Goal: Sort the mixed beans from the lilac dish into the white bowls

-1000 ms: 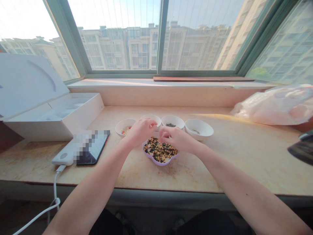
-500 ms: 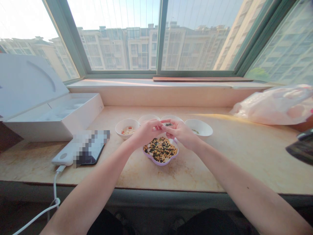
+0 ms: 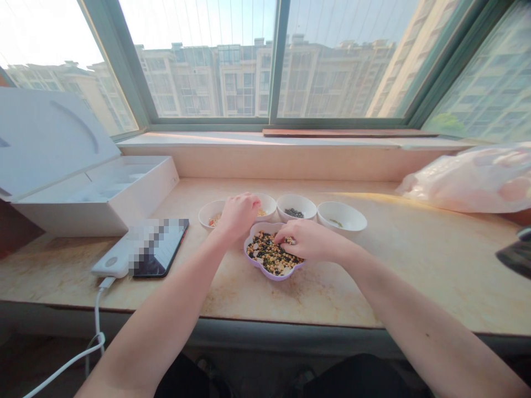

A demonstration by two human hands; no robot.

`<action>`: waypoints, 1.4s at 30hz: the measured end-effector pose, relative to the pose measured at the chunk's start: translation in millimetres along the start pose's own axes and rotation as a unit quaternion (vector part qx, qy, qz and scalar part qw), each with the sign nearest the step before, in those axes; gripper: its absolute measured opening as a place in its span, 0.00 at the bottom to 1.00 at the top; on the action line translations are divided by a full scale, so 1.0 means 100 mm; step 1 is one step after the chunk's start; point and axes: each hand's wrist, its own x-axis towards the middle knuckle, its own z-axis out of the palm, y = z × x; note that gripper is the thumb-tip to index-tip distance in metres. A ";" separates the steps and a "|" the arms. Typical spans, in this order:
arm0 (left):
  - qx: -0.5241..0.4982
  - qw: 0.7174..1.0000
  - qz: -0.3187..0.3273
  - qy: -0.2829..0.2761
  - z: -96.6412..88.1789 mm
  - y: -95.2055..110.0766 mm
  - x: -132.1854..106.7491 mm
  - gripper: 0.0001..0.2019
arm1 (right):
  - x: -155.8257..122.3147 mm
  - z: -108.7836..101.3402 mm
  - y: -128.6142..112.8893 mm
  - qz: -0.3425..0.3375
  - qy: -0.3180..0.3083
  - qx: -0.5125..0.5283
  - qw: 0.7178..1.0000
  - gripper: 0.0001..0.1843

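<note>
A lilac flower-shaped dish (image 3: 271, 275) holds a mix of yellow, dark green and pale beans (image 3: 265, 256). My right hand (image 3: 309, 241) reaches into it, fingertips down among the beans. My left hand (image 3: 239, 216) hangs curled over the rim of a white bowl (image 3: 265, 205), its fingers hidden, and beside a white bowl of pale grains (image 3: 209, 214). Farther right, a white bowl (image 3: 296, 207) holds dark seeds, and another white bowl (image 3: 342, 216) holds a few small bits.
The bowls stand on a stone windowsill (image 3: 352, 282). To the left are an open white box (image 3: 83, 171), a phone with a blurred screen (image 3: 160, 249), and a white power bank (image 3: 108, 263) with a white cable (image 3: 98, 326). A pinkish plastic bag (image 3: 468, 179) lies at the right.
My hands have moved apart from their meeting point above the bowls. The left hand has gone left over the bowls, and the right hand has dropped into the bean dish.
</note>
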 end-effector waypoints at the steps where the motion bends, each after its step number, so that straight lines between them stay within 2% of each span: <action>1: 0.005 1.000 -0.006 -0.002 0.01 0.00 0.00 0.16 | 0.01 0.02 0.01 -0.009 0.001 0.002 1.000 0.18; 6: -0.023 1.000 -0.018 0.009 0.01 0.00 -0.02 0.15 | 0.03 0.10 0.08 -0.033 0.019 0.045 0.998 0.19; 11: -0.027 1.000 -0.016 0.000 -0.04 0.02 -0.05 0.13 | 0.04 0.16 0.13 -0.012 0.053 0.132 0.990 0.18; 17: -0.060 0.998 0.008 0.006 -0.03 0.02 -0.08 0.13 | 0.04 0.12 0.09 0.012 0.065 0.162 0.985 0.15; 21: -0.105 0.992 0.071 -0.011 -0.08 0.08 -0.14 0.13 | 0.06 0.06 0.13 0.064 0.163 0.198 0.964 0.11; 24: -0.111 0.981 0.139 -0.075 -0.11 0.17 -0.21 0.12 | 0.08 0.04 0.25 0.117 0.251 0.171 0.946 0.09; 26: -0.107 0.971 0.179 -0.119 -0.11 0.24 -0.25 0.12 | 0.09 0.04 0.36 0.155 0.282 0.132 0.937 0.09; 30: -0.134 0.941 0.251 -0.183 -0.08 0.31 -0.30 0.12 | 0.08 0.06 0.55 0.192 0.300 0.076 0.931 0.11; 34: -0.135 0.930 0.267 -0.211 -0.02 0.31 -0.29 0.08 | 0.08 0.08 0.61 0.209 0.295 0.054 0.931 0.11; 42: -0.189 0.925 0.263 -0.199 0.05 0.29 -0.27 0.13 | 0.09 0.07 0.51 0.192 0.283 0.057 0.938 0.09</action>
